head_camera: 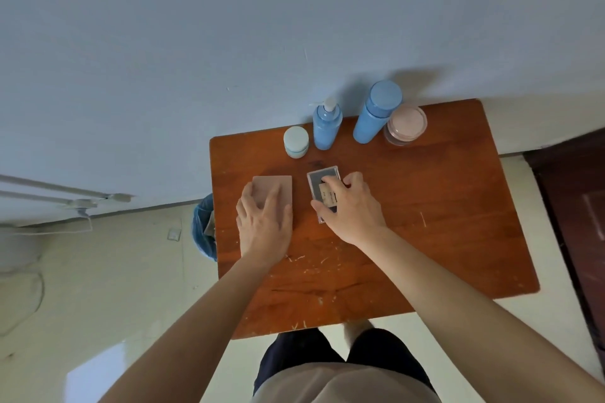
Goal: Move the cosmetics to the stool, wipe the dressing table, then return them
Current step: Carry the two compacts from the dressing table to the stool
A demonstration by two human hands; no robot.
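On the reddish wooden dressing table (425, 239) my left hand (263, 226) lies over a flat pink case (278, 185), fingers curled around its near part. My right hand (350, 206) grips a grey pink-edged palette (324, 180) lying flat to the right of the case. Along the table's far edge stand a small white jar (296, 142), a blue pump bottle (326, 125), a taller blue bottle (376, 113) and a pink-lidded jar (406, 124).
The table stands against a pale blue wall (229, 42). A blue-lined bin (204, 229) sits on the floor at the table's left edge. Dark wooden furniture (576, 206) stands on the right. Pale scratches mark the tabletop's near part. No stool is in view.
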